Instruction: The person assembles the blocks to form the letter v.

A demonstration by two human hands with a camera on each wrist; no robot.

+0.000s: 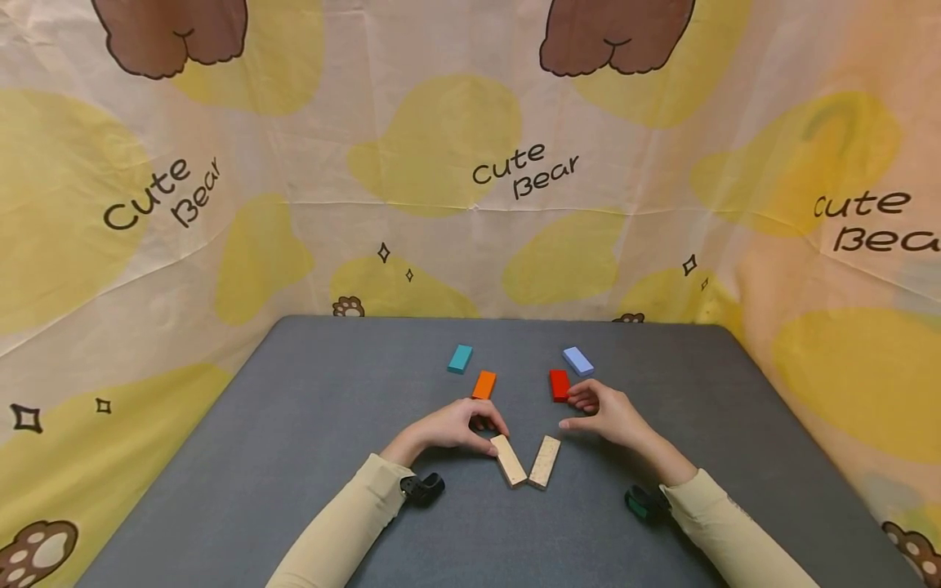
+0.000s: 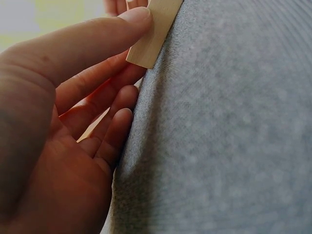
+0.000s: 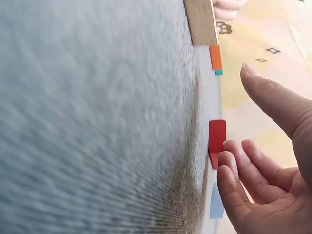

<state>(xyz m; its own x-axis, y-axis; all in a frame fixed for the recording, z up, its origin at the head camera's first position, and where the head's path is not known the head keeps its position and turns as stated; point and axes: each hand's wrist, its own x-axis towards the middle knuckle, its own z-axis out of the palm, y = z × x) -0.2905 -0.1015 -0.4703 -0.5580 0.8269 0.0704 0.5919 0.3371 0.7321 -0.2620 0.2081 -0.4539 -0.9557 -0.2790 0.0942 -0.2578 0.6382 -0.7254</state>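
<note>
Two plain wooden blocks lie on the dark grey table, their near ends close together in a V shape. My left hand (image 1: 459, 425) pinches the far end of the left wooden block (image 1: 509, 461); the left wrist view has the thumb on that block (image 2: 158, 34) and fingers behind it. To the right, my right hand (image 1: 613, 415) is held with fingers spread from the thumb and nothing between them. It hovers beyond the right wooden block (image 1: 545, 462), apart from it. Its fingertips are beside the red block (image 1: 559, 385); whether they touch is unclear.
Farther back on the table (image 1: 353, 359) lie an orange block (image 1: 484, 385), a teal block (image 1: 460, 359) and a light blue block (image 1: 577, 361). A patterned cloth (image 1: 434, 147) hangs behind the table and along both sides.
</note>
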